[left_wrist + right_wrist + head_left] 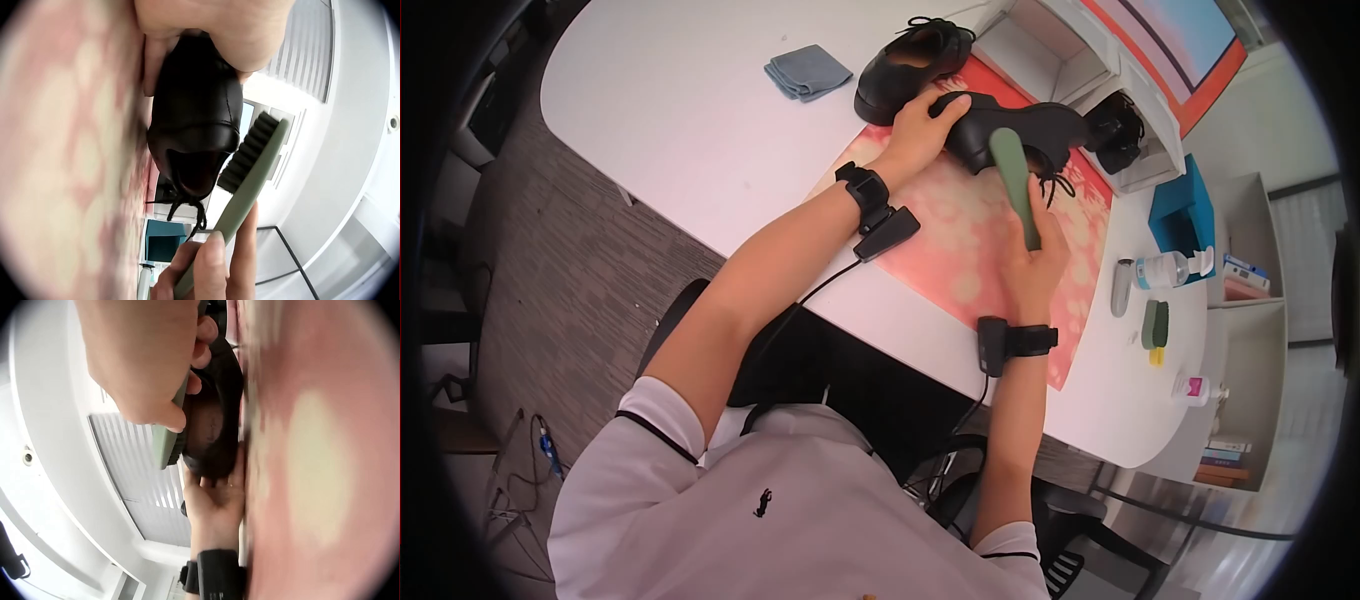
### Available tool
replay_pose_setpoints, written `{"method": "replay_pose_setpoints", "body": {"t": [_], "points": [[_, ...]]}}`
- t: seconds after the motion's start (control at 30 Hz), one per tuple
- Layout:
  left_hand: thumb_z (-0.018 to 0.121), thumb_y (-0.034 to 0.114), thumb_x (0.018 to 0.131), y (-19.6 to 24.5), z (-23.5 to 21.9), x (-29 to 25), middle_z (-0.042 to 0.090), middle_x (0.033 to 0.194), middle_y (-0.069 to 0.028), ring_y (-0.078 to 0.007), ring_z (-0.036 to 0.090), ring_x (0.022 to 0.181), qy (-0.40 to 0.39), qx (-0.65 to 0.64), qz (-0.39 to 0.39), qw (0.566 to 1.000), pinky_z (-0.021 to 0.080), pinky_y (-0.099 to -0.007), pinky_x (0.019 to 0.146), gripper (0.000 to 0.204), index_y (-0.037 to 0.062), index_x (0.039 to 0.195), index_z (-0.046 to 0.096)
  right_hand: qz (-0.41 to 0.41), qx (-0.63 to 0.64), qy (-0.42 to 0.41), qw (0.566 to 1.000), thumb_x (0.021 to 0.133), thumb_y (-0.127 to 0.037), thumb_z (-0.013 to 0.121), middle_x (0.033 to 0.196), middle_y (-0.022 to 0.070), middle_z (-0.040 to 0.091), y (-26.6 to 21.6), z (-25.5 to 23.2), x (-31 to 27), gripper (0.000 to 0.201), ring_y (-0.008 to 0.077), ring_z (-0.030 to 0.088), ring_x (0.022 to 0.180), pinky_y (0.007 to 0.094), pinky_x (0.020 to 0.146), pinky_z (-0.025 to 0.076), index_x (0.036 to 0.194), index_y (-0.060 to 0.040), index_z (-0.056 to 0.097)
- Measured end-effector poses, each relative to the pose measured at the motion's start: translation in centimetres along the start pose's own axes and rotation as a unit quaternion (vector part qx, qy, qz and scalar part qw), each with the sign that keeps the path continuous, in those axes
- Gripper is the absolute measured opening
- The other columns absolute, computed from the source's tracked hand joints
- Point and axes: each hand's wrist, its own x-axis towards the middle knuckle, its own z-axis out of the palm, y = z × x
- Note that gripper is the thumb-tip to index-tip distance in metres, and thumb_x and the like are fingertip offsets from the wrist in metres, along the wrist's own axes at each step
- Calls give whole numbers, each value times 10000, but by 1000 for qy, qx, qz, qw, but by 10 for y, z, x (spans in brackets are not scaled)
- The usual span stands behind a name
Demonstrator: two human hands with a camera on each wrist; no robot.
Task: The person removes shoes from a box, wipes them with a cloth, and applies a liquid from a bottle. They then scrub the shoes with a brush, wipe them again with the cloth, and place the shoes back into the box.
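Note:
My left hand (920,132) grips one end of a black lace-up shoe (972,132) lying tilted on its side over the red patterned mat (940,255). The shoe's opening and loose laces (187,209) show in the left wrist view. My right hand (1037,258) holds a shoe brush (1012,172) by its green handle, thumb along it. Its dark bristles (250,153) face the shoe's upper, right beside it. From the right wrist view, the brush overlaps the edge of the shoe's opening, where the insole shows.
A second black shoe (905,72) stands behind my left hand, near a folded grey cloth (810,73). More black footwear (1117,130) sits by the white shelf unit (1145,170). At right are a teal box (1185,205), a pump bottle (1162,270) and another green brush (1156,325).

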Motion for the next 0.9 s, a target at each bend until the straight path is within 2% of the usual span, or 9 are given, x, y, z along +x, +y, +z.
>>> {"method": "replay_pose_setpoints", "body": {"t": [0.1,0.2,0.3,0.43,0.53,0.63,0.73,0.83,0.9], "points": [[679,428,905,-2,1,0,717,916,-148,-216,670,826,-7,-12,0,1000,512,-334,769,486,-31,1065,690,11,53,-5,999,853,-95,690,786,92,594,6,-4,0,502,219,561,686,302,669,466,1345,-163,625],[680,421,903,-3,0,2,719,932,-159,-227,674,838,-5,-1,2,1000,512,-335,782,487,-33,1077,686,-54,47,-72,995,864,-86,675,788,85,600,0,-2,0,503,215,563,687,310,673,468,1359,-153,612],[685,419,899,-4,1,1,719,948,-169,-233,677,846,-2,-4,39,999,512,-334,792,492,-38,1083,683,-20,10,-62,998,883,-77,652,828,77,631,1,-3,1,499,201,577,720,313,692,470,1375,-147,598],[687,417,897,0,0,0,720,961,-164,-233,678,855,1,8,55,998,512,-332,797,484,-28,1085,687,16,22,70,997,897,-63,623,1029,121,695,18,-4,4,484,230,642,869,316,814,493,1379,-99,583],[677,387,936,9,-2,-4,658,936,-38,-94,587,833,-26,23,-31,999,467,-240,726,441,0,1146,667,2,43,78,996,893,-70,630,1064,139,697,19,-8,5,491,248,653,895,320,842,496,1380,-81,577],[683,372,934,2,-2,0,664,971,-50,-103,585,886,-37,-5,-33,999,462,-243,783,423,3,1140,670,-42,59,-51,996,885,-79,644,1043,140,695,3,-4,1,505,251,651,879,316,831,497,1385,-90,573],[693,372,927,-5,-1,1,663,964,-45,-100,580,868,-34,-15,41,998,465,-245,767,425,0,1130,668,-7,45,-88,995,880,-98,659,1017,143,693,-9,2,-1,513,247,648,852,309,814,499,1386,-95,573],[693,389,897,-6,1,1,719,951,-142,-207,675,854,-15,-13,53,998,513,-324,787,433,5,1098,695,39,9,-20,999,898,-112,654,1066,141,702,-1,0,1,503,231,664,886,298,824,503,1393,-107,568],[694,388,896,-3,-1,-1,720,954,-140,-206,676,857,-15,8,46,999,513,-322,787,437,1,1098,694,52,8,49,997,913,-118,643,1117,146,701,12,-5,2,491,223,671,936,292,849,502,1397,-101,562]]}}
